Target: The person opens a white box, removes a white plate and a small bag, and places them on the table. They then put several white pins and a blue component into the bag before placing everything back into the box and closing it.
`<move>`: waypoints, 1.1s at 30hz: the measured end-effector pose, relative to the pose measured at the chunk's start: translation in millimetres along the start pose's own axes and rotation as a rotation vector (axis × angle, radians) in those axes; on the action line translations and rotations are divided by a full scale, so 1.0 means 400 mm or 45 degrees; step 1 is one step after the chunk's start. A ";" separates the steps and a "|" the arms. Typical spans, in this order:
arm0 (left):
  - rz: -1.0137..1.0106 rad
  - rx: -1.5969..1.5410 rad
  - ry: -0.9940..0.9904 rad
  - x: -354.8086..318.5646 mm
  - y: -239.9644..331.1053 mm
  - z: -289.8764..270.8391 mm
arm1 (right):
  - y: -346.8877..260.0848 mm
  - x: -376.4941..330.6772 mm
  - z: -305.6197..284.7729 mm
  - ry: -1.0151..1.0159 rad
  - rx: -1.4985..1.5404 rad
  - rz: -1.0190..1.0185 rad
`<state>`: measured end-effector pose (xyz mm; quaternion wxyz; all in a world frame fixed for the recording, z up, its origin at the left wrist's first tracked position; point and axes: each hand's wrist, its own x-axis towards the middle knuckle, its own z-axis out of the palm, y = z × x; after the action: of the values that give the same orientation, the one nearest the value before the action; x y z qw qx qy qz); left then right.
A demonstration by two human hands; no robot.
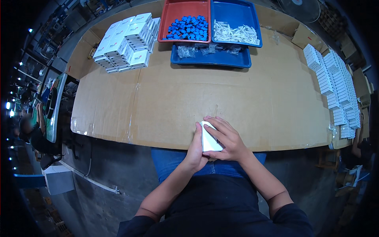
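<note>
A small white box (209, 141) is between my two hands, just over the near edge of the cardboard-covered table (177, 102). My left hand (195, 152) wraps its left side, with the thumb up along the edge. My right hand (229, 139) lies across its top and right side, fingers bent over it. The right hand hides much of the box, so its far end and right face do not show.
Stacked white boxes (118, 41) stand at the far left, more boxes (331, 83) in rows at the right. At the back, a red tray (183, 8) holds blue parts, a blue tray (235, 10) white pieces; a lower blue tray (209, 62) holds clear bags. A person (37, 136) sits at left.
</note>
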<state>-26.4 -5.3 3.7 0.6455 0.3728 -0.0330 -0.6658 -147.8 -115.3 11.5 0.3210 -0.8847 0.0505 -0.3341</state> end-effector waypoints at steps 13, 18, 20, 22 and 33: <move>-0.086 -0.092 -0.062 -0.001 0.000 -0.025 | 0.027 -0.044 0.045 0.114 0.241 0.143; 0.520 0.729 -0.039 0.033 -0.076 -0.080 | -0.009 -0.025 0.077 0.330 0.648 0.622; 0.689 1.030 -0.002 0.038 -0.069 -0.071 | 0.012 -0.037 0.081 0.348 0.793 0.668; 0.521 0.625 0.183 0.042 -0.061 -0.078 | 0.015 -0.034 0.069 0.273 0.760 0.671; 0.487 0.396 0.339 0.055 -0.044 -0.087 | -0.003 -0.032 0.049 -0.079 0.031 0.255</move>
<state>-20.1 -6.6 -40.7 0.6930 0.5387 -0.1195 -0.4640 -145.7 -99.8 -6.0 0.3649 -0.8812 0.1246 -0.2736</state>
